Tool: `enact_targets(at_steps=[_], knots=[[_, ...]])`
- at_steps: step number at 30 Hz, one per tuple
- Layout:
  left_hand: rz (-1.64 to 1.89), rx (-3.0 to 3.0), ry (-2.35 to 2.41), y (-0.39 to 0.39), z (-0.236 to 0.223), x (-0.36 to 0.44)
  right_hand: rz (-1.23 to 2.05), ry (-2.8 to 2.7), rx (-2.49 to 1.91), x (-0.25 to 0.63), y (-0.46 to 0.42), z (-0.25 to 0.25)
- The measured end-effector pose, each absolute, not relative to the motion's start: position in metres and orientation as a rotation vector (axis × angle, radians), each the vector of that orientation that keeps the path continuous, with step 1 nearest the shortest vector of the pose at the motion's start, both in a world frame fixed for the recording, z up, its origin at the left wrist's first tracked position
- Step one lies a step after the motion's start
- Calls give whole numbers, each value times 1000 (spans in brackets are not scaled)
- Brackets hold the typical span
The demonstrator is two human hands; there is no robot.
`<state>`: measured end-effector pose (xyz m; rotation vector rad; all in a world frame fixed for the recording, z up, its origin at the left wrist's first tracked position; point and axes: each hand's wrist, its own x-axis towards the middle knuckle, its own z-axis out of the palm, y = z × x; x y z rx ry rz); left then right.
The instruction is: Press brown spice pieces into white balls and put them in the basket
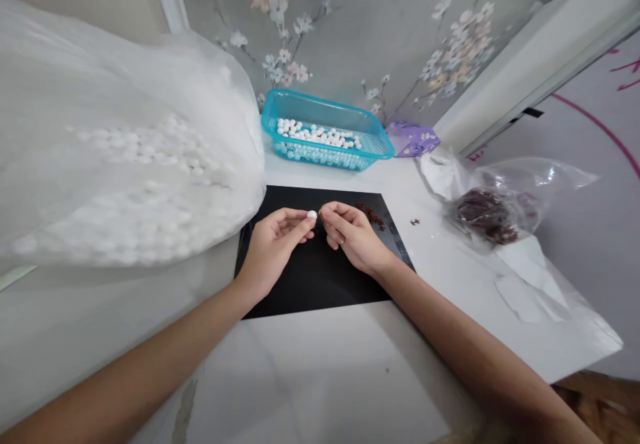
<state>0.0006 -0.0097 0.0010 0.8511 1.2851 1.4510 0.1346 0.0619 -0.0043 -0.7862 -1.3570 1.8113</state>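
Observation:
Between the thumb and forefinger of my left hand point(273, 247) is a small white ball point(312, 215). Close to its right side, my right hand point(356, 236) is closed in a pinch; whatever sits at those fingertips is too small to make out. Both hands are above a black mat point(320, 281) on the white table. Several small reddish-brown branched pieces point(373, 217) lie on the mat just behind my right hand, partly covered by it. One more such piece point(415, 222) rests on the table to the right of the mat.
Behind the mat stands a blue plastic basket point(325, 154) with many white balls inside. A big translucent bag point(150, 184) of white balls bulges over the left side. A purple packet point(413, 139) and a clear bag of dark brown pieces point(487, 216) are at the right.

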Motion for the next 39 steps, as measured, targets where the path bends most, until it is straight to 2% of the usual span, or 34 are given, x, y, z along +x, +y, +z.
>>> enact_targets(at_steps=[14,39], knots=[[1458,867,1290,-11,-2,0,1700,-1375,-780,133,58,-6],[1463,847,1230,-11,-3,-1,1821,-1578,-682,139,62,-10]])
